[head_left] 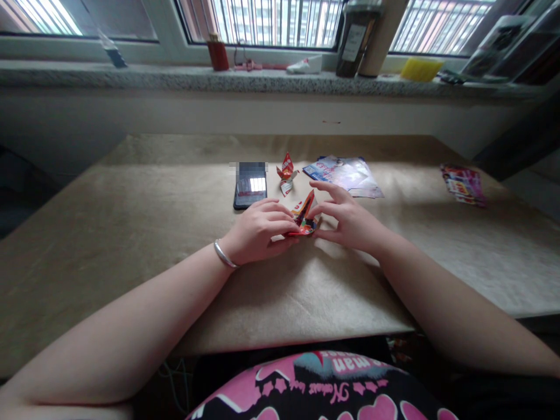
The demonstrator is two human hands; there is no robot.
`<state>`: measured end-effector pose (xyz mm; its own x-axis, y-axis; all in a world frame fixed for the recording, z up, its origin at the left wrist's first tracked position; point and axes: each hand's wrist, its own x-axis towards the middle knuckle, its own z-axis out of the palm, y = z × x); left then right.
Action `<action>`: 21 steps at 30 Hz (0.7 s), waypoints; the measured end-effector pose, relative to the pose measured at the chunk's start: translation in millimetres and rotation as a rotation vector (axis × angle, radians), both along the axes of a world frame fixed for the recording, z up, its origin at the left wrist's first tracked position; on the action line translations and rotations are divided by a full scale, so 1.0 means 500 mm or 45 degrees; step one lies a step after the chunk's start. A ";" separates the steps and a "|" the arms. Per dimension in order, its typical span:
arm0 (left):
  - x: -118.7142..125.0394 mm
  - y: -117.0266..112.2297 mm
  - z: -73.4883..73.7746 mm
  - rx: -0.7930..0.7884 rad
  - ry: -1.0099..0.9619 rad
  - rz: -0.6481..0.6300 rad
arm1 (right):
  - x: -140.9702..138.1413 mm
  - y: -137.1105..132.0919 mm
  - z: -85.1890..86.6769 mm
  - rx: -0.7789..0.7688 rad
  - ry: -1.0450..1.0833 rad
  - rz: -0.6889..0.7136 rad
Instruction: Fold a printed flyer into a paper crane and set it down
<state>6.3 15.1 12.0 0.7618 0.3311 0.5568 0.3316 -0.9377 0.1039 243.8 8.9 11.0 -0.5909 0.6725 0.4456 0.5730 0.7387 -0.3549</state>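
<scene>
Between my two hands, low over the table, is a folded piece of red printed paper (307,223) with a pointed flap standing up. My left hand (265,227), a silver bangle on its wrist, pinches the paper's left side between thumb and fingers. From the right, my right hand (341,216) holds the paper's edge between thumb and fingertips, its index finger raised. Just beyond stands another folded red and white paper figure (287,174) with pointed tips. A dark smartphone (251,188) lies left of it, close to my left fingers.
Glossy printed sheets (345,175) lie behind my right hand. Small red and purple printed papers (462,185) are at the table's far right. The windowsill (175,79) carries a red cylinder (217,53), a dark jar (355,44) and a yellow sponge-like block (421,69).
</scene>
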 end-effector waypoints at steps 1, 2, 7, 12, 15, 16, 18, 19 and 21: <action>0.000 0.000 0.001 0.006 0.011 -0.020 | 0.001 0.000 0.001 -0.026 0.026 0.013; 0.000 0.000 0.002 0.009 0.021 -0.036 | 0.003 0.001 0.002 -0.056 0.055 0.019; 0.000 -0.003 0.001 0.081 -0.039 -0.044 | 0.017 0.015 -0.012 -0.246 0.185 -0.090; -0.001 -0.003 -0.007 0.078 -0.108 -0.007 | 0.025 0.035 -0.040 -0.465 0.259 -0.160; -0.002 0.000 -0.006 -0.007 -0.085 0.026 | 0.021 0.036 -0.041 -0.510 0.283 -0.097; -0.002 0.001 -0.004 -0.029 -0.081 0.037 | 0.020 0.035 -0.039 -0.510 0.295 -0.102; -0.003 0.002 -0.002 -0.058 -0.068 0.054 | 0.017 0.031 -0.036 -0.500 0.301 -0.153; -0.003 0.002 -0.002 -0.062 -0.065 0.060 | 0.016 0.029 -0.035 -0.491 0.293 -0.194; -0.003 0.002 -0.002 -0.050 -0.054 0.075 | 0.013 0.026 -0.034 -0.466 0.269 -0.274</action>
<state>4.8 16.3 11.1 0.7165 0.3967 0.5739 0.3805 -0.9117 0.1551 250.5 21.7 -6.2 -0.3428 0.9050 0.2520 0.5865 0.4157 -0.6951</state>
